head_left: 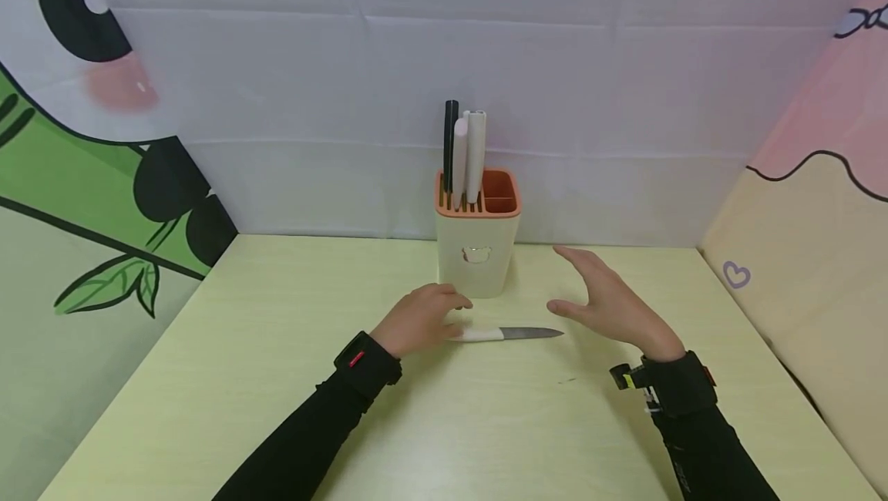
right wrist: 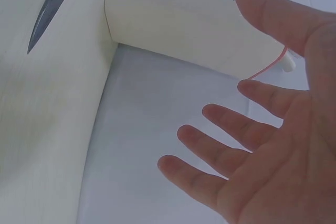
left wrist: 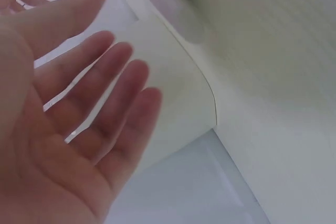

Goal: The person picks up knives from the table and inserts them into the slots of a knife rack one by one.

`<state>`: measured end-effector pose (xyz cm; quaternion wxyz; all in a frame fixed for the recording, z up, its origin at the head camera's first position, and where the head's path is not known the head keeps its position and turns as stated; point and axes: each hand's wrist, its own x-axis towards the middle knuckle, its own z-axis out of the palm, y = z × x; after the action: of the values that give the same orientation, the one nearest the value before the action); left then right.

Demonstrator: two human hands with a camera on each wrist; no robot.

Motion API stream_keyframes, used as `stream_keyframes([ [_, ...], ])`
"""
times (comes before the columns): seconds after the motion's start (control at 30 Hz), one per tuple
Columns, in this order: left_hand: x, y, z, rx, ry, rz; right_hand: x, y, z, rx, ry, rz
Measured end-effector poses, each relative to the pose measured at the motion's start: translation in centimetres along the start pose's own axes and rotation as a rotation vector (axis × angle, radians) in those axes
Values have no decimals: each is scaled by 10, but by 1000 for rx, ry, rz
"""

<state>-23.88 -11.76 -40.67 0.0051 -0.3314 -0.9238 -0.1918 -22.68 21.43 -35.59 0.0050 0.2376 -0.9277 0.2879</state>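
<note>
A knife with a white handle and grey blade (head_left: 529, 333) lies flat on the table, tip toward the right. My left hand (head_left: 422, 317) hovers at its handle end, fingers loosely bent; the left wrist view shows the blurred white handle (left wrist: 170, 9) apart from the fingertips. To the right of the blade tip, my right hand (head_left: 610, 302) is held in the air with fingers spread and nothing in it. Behind the knife stands a cream knife holder (head_left: 475, 250) with an orange rim. Black and white knife handles (head_left: 475, 154) stick up from its left slots.
The pale wooden table (head_left: 277, 408) meets a whitish cloth backdrop (head_left: 312, 85) just behind the holder. Printed cloth sides (head_left: 798, 270) flank it, with cartoon figures. The holder's right part has open orange compartments (head_left: 501, 193).
</note>
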Motion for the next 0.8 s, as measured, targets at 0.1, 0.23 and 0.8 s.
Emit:
stream_keyframes([
  [0.1,-3,-3,-8,-33,75,-21,0,-5,0,-8,10,-16],
  [0.23,-7,-8,-14,-117,182,-30,1,-15,3,-11,20,-51],
  [0.8,-32,-33,-31,-385,285,-37,28,-61,43,-20,-107,-190],
])
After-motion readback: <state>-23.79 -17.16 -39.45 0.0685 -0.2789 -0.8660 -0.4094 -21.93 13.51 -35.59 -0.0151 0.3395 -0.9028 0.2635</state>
